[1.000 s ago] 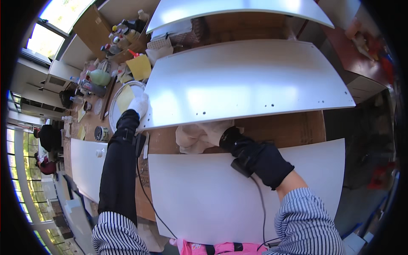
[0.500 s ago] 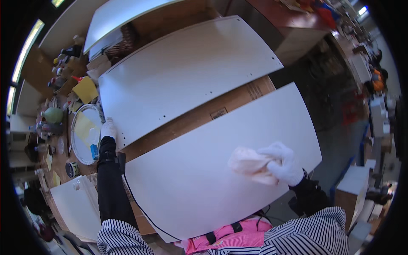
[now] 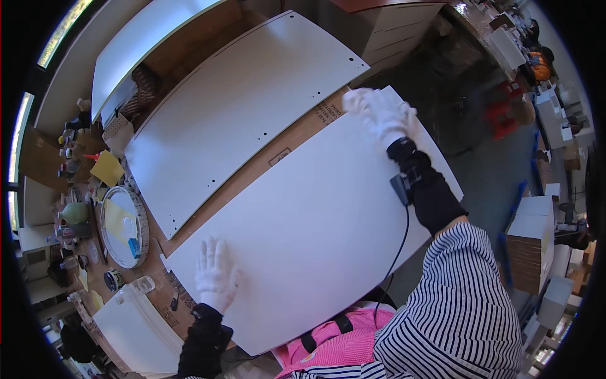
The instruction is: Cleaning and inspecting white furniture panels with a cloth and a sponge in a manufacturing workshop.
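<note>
A large white panel [image 3: 315,215] lies flat in front of me on brown cardboard. My left hand [image 3: 214,273], in a white glove, rests flat on the panel's near left part with fingers spread. My right hand [image 3: 386,115], also in a white glove, presses a white cloth [image 3: 353,99] against the panel's far right corner. A black wrist strap with a cable [image 3: 404,183] sits on my right forearm. A second white panel [image 3: 233,107] with small drilled holes lies beyond, parallel to the first.
A round tray [image 3: 142,243] with small items sits at the left, among bottles and clutter on a bench [image 3: 82,189]. More white panels [image 3: 132,316] lie at the lower left. White boxes [image 3: 536,221] stand on the floor at the right.
My right hand with the cloth has swept from the panel's near right side to its far right corner. My left hand moved from the panel's left edge onto its surface.
</note>
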A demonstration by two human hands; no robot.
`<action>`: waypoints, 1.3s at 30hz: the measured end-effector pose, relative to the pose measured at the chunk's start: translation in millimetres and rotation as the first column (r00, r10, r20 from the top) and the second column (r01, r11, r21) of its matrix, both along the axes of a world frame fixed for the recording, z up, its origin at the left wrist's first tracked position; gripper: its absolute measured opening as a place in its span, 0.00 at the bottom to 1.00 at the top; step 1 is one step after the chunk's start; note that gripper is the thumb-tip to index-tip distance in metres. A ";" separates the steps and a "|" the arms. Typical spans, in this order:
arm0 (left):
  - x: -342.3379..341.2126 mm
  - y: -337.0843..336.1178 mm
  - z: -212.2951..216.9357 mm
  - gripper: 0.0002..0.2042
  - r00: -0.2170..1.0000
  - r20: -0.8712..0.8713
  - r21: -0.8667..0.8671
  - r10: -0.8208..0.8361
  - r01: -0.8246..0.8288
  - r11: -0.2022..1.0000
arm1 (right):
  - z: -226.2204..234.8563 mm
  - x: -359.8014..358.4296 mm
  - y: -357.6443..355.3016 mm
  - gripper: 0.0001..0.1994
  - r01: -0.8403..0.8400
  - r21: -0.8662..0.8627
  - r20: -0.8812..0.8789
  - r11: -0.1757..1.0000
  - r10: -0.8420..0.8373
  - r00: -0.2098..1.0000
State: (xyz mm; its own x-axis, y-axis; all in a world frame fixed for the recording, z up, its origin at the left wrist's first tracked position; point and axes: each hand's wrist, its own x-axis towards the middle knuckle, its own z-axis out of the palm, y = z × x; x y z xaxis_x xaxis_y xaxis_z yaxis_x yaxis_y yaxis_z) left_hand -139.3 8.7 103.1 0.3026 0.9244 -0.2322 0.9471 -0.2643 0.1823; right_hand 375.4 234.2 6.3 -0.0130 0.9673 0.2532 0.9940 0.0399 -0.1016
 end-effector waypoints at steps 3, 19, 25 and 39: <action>-1.6 -59.1 -32.1 0.38 0.985 -0.071 0.021 0.158 -0.157 0.987 | 15.9 51.9 23.8 0.25 0.336 -0.127 -0.110 0.933 -0.350 0.930; 0.8 -67.3 -54.3 0.37 0.978 0.056 0.104 0.203 -0.208 0.973 | 37.3 -343.6 -111.2 0.18 -0.675 0.281 -0.303 0.682 0.730 0.612; -6.3 -72.4 -50.4 0.39 0.965 0.095 0.127 0.243 -0.253 0.959 | 82.4 -148.4 1.7 0.09 0.077 -0.435 -0.223 0.897 -0.190 0.956; -16.2 -81.2 -63.6 0.41 0.892 0.331 0.162 0.308 -0.375 0.913 | 19.2 -333.0 -134.3 0.34 -0.544 -0.045 -0.234 0.838 0.521 0.821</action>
State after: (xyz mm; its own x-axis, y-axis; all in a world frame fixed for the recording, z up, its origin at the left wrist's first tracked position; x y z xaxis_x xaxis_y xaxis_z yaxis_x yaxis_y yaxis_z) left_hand -155.6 -72.5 39.6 -0.0183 0.9993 0.0340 0.8980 0.0014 0.4401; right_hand 42.5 99.9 25.4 -0.4934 0.8452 0.2055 0.7768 0.5344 -0.3330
